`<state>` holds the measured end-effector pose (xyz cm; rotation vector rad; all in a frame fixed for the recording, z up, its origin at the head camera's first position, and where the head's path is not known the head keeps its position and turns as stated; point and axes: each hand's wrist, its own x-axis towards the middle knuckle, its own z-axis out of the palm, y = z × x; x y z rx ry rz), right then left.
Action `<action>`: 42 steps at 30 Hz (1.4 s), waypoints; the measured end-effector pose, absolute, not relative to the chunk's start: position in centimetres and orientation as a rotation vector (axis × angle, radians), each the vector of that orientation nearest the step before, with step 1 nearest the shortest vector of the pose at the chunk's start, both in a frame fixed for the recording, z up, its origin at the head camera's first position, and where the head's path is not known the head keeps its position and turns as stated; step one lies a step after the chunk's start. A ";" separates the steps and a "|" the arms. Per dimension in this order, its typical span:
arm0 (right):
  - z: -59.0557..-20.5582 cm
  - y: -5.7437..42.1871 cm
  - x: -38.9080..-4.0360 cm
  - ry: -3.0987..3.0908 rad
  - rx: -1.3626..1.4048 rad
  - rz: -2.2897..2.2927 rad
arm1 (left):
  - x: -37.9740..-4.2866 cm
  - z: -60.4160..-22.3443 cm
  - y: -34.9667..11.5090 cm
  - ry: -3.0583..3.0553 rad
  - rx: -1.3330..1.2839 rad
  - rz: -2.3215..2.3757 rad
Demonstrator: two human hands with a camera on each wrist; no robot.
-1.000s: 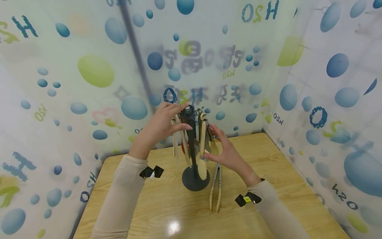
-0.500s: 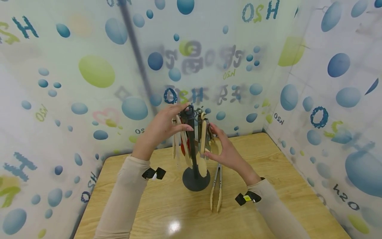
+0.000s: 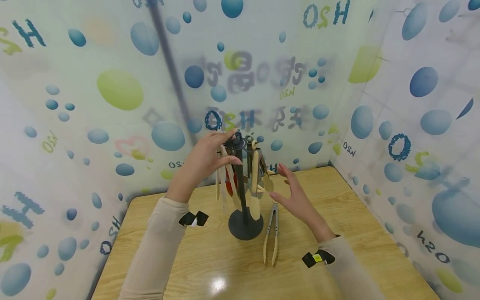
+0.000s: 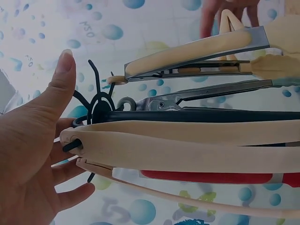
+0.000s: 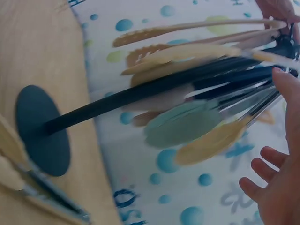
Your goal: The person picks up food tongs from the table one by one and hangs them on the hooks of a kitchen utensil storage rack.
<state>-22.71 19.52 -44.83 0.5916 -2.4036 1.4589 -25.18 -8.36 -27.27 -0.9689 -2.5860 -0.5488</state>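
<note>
A dark utensil stand (image 3: 241,179) rises from a round base on the table, its top hooks hung with several tongs and beige utensils. My left hand (image 3: 204,160) is at the stand's top, thumb and fingers spread around the hooks. In the left wrist view, the fingers reach behind the hook ring near a beige utensil (image 4: 140,152) and a red one (image 4: 206,177). My right hand (image 3: 298,200) is spread just right of the hanging tongs (image 3: 255,171), holding nothing. The right wrist view shows green-headed tongs (image 5: 183,124) left of its fingers.
Another pair of tongs (image 3: 273,208) with beige tips lies spread on the wooden table (image 3: 195,258), just right of the base. Printed sheets with blue drops (image 3: 168,135) stand behind the table and along its sides.
My right hand has moved right, away from the hanging tongs, which it was close around before. The left hand stays at the stand's top.
</note>
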 end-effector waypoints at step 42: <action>-58.6 15.2 -24.2 -2.932 -0.111 0.929 | -23.8 -26.4 -7.9 -2.716 -0.877 -0.301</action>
